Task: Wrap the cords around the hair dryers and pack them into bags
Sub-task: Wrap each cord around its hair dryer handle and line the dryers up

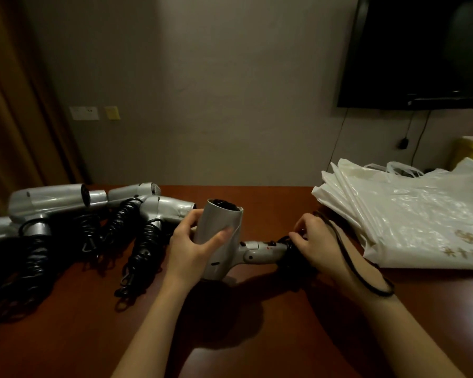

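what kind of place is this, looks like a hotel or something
Probably a hotel room or its housekeeping area. A wall-mounted TV hangs above a dark wooden table, several identical silver hair dryers lie together, and white plastic bags are stacked for packing.

Silver dryers (219,236) with black coiled cords (142,249) lie on a reddish-brown table (257,336), white bags (410,214) with gold print at right, tan curtain (14,105) far left.

hotel room: wall-mounted tv (413,50), curtain (14,105), wooden desk (257,323).
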A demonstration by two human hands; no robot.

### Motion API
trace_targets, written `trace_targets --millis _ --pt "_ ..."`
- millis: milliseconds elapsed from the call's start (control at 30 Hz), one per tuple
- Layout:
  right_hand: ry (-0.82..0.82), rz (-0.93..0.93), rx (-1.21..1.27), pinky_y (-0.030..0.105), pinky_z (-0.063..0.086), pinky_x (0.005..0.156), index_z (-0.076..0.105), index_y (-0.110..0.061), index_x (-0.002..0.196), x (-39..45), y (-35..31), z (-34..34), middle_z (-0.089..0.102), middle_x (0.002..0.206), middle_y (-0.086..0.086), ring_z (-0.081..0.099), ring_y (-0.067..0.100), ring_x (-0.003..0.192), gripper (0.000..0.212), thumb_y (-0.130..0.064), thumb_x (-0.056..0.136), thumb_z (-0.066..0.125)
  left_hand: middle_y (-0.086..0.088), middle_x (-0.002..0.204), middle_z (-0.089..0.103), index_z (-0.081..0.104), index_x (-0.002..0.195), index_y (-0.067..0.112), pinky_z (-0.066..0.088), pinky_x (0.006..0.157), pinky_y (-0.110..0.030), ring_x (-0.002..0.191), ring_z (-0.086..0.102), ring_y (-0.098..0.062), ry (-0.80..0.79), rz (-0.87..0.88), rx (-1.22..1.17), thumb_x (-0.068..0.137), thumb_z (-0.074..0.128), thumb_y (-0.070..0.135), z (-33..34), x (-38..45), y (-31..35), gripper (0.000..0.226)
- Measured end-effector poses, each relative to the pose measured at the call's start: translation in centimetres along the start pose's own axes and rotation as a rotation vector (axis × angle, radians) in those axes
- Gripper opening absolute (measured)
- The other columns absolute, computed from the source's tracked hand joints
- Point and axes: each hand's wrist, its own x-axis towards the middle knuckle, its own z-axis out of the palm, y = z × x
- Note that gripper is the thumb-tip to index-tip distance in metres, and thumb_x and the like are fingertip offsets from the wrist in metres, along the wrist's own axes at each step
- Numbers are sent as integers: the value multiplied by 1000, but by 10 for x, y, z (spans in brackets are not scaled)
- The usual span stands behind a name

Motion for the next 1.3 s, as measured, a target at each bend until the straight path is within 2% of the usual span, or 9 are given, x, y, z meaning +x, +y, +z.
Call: trace_targets --millis 200,367,533,733,833,933,1100,1200,1300 --pt "-59 87 27 29 41 52 60 -14 71 -6 3 -17 59 61 2 57 17 56 38 -33 100 45 25 82 67 60 95 31 50 56 -16 71 64 2 132 49 25 52 69 62 0 0 -3 54" --pt "-349 269 619 23 37 47 70 -4 91 4 35 -39 60 56 1 54 12 48 28 -18 100 47 10 82 65 59 93 32 50 58 -15 69 63 4 236 74 -15 53 71 61 0 0 -1 51" --pt "-528 264 1034 13 35 40 75 -7 93 1 46 -39 53 59 0 46 7 46 26 -25 90 56 6 84 63 58 89 30 48 55 -12 65 61 7 312 26 -125 53 68 62 1 1 6 49" --pt "-738 139 1062 24 53 70 67 -3 100 -7 24 -23 71 91 4 69 14 83 28 -25 94 51 2 90 69 62 92 33 53 65 -30 83 68 -16 345 -118 -278 55 73 59 4 1 5 45" --pt "-728 28 1070 22 49 66 69 -6 96 -9 16 -16 63 81 6 61 16 75 30 -30 93 52 4 86 74 65 96 33 57 68 -36 83 71 -18 331 -180 -375 52 71 61 3 2 6 53" --pt "-658 -77 989 18 43 54 71 -11 101 -9 10 -10 55 65 0 51 9 57 31 -34 91 53 5 83 75 64 105 24 56 60 -30 77 72 -15 286 -230 -461 51 71 60 2 4 6 66" --pt "-730 -100 734 22 35 52 76 -22 95 -14 8 -6 58 65 3 47 12 54 34 -49 90 57 1 83 75 64 110 18 55 63 -35 75 71 -18 165 -254 -418 53 71 58 5 3 4 70" --pt "-772 -172 661 17 33 48 73 -15 84 -16 3 -8 51 51 -6 42 7 45 33 -40 95 54 2 81 74 64 107 20 54 60 -32 74 70 -17 166 -238 -373 51 72 59 6 1 1 69" --pt "-851 -282 765 16 27 44 73 -10 93 -18 -3 -11 42 48 -4 32 8 42 31 -31 98 51 6 76 74 64 101 24 53 54 -25 68 70 -11 181 -203 -335 50 70 60 8 0 1 63"
